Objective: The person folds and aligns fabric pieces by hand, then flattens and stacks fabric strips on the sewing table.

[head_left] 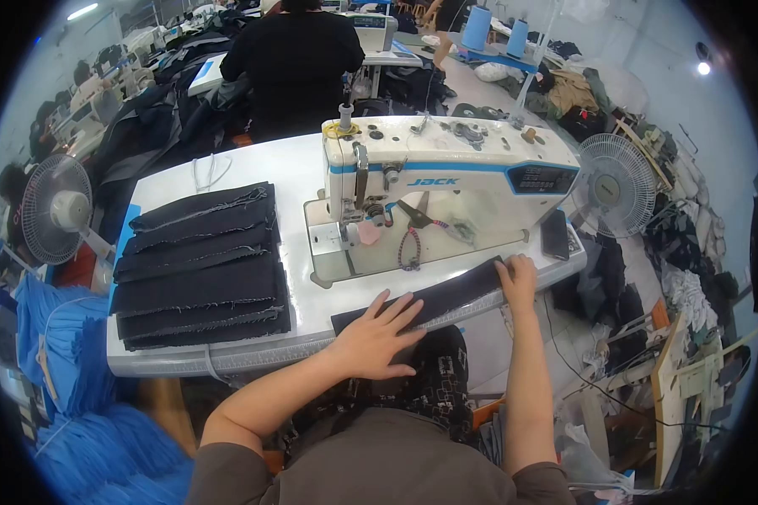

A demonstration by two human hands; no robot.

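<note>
A dark fabric strip (455, 295) lies along the front edge of the white table, in front of the sewing machine (455, 172). My left hand (379, 338) rests on the strip's left part with its fingers spread. At the strip's right end, my right hand (516, 276) pinches the fabric between thumb and fingers. Left of the machine, several dark fabric pieces (200, 273) lie overlapped in a stack. Under the machine's arm are black-handled snips (413, 215) and a beaded loop (409, 250).
A phone (555, 235) lies at the table's (299, 347) right end. Fans stand left (57, 209) and right (616, 185). Blue fabric bundles (67, 337) hang at the left. A person in black (293, 63) sits beyond the table. Thread cones (477, 29) stand behind the machine.
</note>
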